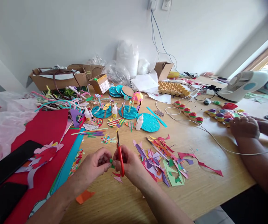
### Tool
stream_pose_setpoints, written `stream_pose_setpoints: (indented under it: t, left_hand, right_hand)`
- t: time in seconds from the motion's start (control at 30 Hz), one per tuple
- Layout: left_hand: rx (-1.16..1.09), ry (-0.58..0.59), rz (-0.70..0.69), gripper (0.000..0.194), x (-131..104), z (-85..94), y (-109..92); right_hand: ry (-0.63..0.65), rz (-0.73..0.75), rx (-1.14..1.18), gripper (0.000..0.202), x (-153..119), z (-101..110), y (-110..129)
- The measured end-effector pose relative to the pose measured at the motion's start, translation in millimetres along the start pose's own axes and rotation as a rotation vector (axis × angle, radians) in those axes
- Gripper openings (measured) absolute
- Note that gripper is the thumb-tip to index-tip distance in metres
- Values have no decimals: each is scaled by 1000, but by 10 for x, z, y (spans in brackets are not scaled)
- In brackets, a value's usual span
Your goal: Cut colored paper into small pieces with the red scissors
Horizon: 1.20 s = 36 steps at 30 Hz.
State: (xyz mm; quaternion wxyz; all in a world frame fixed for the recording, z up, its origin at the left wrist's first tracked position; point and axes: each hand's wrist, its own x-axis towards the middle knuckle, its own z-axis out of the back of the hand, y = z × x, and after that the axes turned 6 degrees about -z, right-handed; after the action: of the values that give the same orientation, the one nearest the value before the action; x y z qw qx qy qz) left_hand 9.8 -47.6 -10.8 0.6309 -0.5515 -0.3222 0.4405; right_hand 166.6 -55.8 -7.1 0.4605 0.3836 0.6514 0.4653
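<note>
Near the table's front, my left hand [98,161] pinches a small green paper piece [111,163]. My right hand [128,161] is closed around red-handled scissors [120,160], whose blades point up and away; its fingertips also meet the green piece. The two hands almost touch. Beyond them lie small coloured paper dots [107,139] and a striped paper fish [115,122]. Right of my right hand spreads a heap of paper scraps [157,161]. An orange scrap [84,196] lies below my left forearm.
Red paper sheets [43,130] with dark phones lie at left. Glue bottles [139,122] stand by blue discs [149,122]. A white cable [214,144] crosses the right side, where another person's hands [245,127] rest near egg-carton strips. A fan [243,84] stands behind.
</note>
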Motion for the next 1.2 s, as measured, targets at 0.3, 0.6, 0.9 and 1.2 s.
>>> stream_pose_setpoints:
  t: [0.3, 0.6, 0.9, 1.2]
  left_hand:
    - [-34, -76, -49, 16, 44, -66, 5]
    - [-50, -120, -50, 19, 70, -86, -78]
    - [-109, -99, -49, 15, 102, -42, -127]
    - [-138, -49, -32, 8, 138, -31, -73]
  right_hand:
    - [-141, 102, 66, 20, 53, -35, 20]
    - [-145, 115, 10, 17, 86, -14, 13]
    - [-116, 110, 18, 17, 120, -9, 52]
    - [-143, 142, -103, 13, 111, 35, 134]
